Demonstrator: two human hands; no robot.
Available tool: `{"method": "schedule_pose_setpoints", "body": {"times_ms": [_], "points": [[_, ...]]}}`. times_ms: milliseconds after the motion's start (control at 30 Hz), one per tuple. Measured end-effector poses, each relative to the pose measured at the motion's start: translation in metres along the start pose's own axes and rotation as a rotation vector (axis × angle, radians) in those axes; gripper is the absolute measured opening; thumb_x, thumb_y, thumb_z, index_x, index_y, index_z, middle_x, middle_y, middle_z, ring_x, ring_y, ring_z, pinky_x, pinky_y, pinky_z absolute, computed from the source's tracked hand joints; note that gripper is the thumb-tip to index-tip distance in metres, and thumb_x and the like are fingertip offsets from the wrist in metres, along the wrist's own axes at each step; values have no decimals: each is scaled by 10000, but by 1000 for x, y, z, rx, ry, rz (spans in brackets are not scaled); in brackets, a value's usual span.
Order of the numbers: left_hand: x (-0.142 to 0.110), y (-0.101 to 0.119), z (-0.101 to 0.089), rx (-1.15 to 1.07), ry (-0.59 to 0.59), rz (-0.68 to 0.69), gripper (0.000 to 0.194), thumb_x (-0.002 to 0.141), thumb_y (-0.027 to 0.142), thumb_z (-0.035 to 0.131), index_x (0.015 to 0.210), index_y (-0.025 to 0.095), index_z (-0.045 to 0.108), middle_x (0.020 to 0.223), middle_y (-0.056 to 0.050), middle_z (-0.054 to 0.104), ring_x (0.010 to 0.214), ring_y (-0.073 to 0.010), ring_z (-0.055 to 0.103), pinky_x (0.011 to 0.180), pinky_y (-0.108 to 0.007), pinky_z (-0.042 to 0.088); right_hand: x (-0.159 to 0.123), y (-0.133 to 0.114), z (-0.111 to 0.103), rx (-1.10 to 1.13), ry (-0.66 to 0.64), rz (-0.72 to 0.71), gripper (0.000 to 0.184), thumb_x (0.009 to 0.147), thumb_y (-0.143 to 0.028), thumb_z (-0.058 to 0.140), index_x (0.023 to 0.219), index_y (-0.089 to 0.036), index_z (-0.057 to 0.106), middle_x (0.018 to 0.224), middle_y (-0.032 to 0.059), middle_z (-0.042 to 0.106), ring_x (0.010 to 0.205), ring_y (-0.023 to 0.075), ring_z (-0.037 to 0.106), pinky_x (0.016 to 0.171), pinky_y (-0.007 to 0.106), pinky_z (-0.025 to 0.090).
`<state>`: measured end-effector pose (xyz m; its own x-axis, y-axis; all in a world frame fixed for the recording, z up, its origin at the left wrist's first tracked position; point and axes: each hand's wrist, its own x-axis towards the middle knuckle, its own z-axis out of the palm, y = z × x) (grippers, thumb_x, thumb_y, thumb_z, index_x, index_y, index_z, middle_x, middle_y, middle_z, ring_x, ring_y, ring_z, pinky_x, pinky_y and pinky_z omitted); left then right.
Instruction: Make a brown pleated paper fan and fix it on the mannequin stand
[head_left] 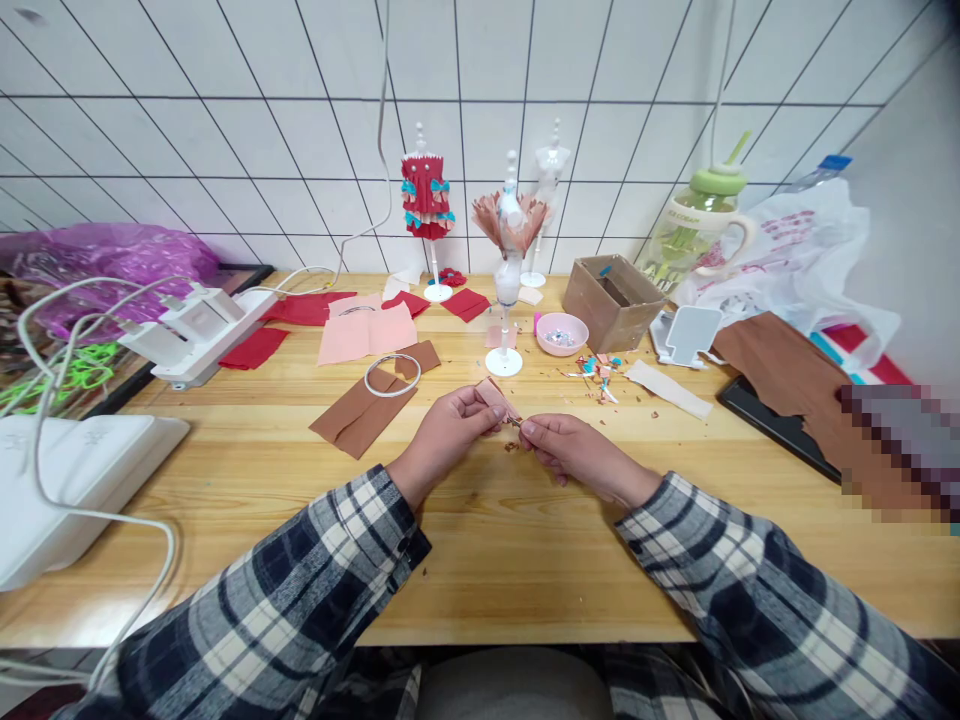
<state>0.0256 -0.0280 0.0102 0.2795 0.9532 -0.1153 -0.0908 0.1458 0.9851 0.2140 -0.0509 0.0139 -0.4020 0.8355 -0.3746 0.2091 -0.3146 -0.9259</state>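
Observation:
Between the fingertips of my left hand (461, 425) is a small folded piece of pinkish-brown sheet (496, 397), thin like paper or cloth. My right hand (574, 450) is closed in a pinch at the piece's lower right end, where a small dark bit shows between the fingers. Brown scraps (512, 447) lie on the table just beneath. Straight ahead stands a small white dress-form figure (508, 280) with brown petal-like pieces (489, 222) around its upper part. Left of my hands lie brown sheets (367, 408) with a white ring (392, 375) on top.
Behind are a red-dressed form (426, 195) and a bare white form (551, 165). A pink bowl (562, 347), a cardboard box (622, 310) and colored scraps (600, 368) sit to the right, near a phone (772, 425). A power strip (214, 340) and cables are left.

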Motion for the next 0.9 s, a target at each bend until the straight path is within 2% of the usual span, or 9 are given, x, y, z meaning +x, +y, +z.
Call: {"method": "schedule_pose_setpoints", "body": {"times_ms": [67, 167, 267, 900], "points": [[0, 1, 0, -24, 18, 12, 238, 702, 335, 779, 764, 150, 643, 767, -22, 675, 701, -131, 583, 678, -245, 432, 0, 1, 2, -94, 26, -46, 438, 873, -627, 466, 779, -201, 506, 540, -74, 378, 439, 81, 349, 403, 199, 315], [-2, 2, 3, -99, 63, 11, 209, 724, 325, 759, 774, 152, 654, 811, -29, 670, 697, -117, 560, 670, -235, 436, 0, 5, 7, -237, 53, -165, 388, 945, -564, 371, 820, -213, 477, 603, -36, 553, 456, 94, 459, 440, 213, 367], [-6, 2, 7, -188, 82, -12, 201, 742, 330, 745, 771, 157, 645, 817, -26, 647, 708, -112, 554, 676, -231, 442, 2, 9, 12, -263, 40, -211, 327, 969, -532, 340, 869, -229, 417, 701, -14, 658, 467, 106, 542, 469, 228, 407], [-7, -1, 11, -239, 1, -61, 170, 760, 293, 745, 776, 157, 644, 812, -15, 662, 741, -108, 598, 716, -231, 454, 4, 10, 17, -244, 53, -227, 331, 982, -520, 303, 992, -224, 451, 734, -16, 656, 467, 111, 576, 477, 234, 445]]}}
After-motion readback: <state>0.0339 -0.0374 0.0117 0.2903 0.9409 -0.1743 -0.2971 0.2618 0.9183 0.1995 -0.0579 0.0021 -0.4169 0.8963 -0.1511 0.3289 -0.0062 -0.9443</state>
